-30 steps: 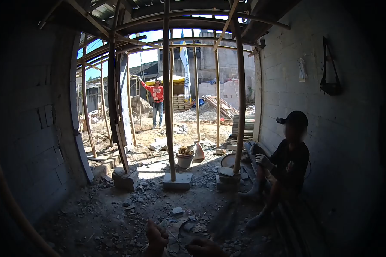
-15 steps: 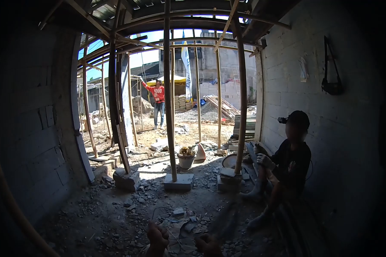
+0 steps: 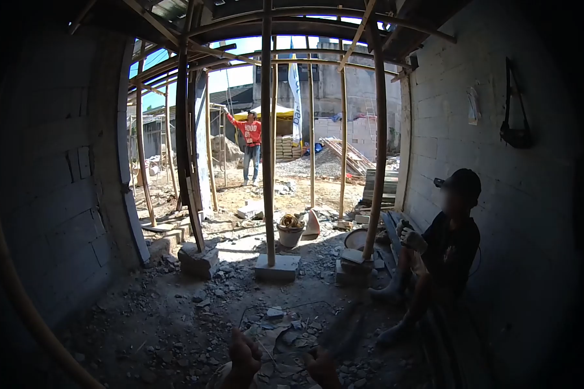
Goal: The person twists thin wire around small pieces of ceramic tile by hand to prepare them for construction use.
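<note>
Low in the view, my left hand (image 3: 243,355) is closed, with a thin dark wire (image 3: 296,305) rising from its fingers and arching to the right over the rubble. To its right, my right hand (image 3: 320,364) is closed too, its fingers pressed together in deep shadow; what it pinches is too dark to make out. The hands are apart, above ground strewn with broken stones. A pale stone piece (image 3: 274,313) lies just beyond them, under the arch of the wire.
A person (image 3: 444,240) in a dark cap and gloves sits at the right wall. Poles stand on blocks (image 3: 278,268) ahead, with a bucket (image 3: 290,233) behind. Outside, another person (image 3: 250,136) in red stands with an arm raised. A curved pole (image 3: 29,308) is at left.
The whole view has shifted, so the surroundings appear further right and slightly higher. More of the wire's arch shows above my hands. The seated person's head and gloved hands have moved slightly.
</note>
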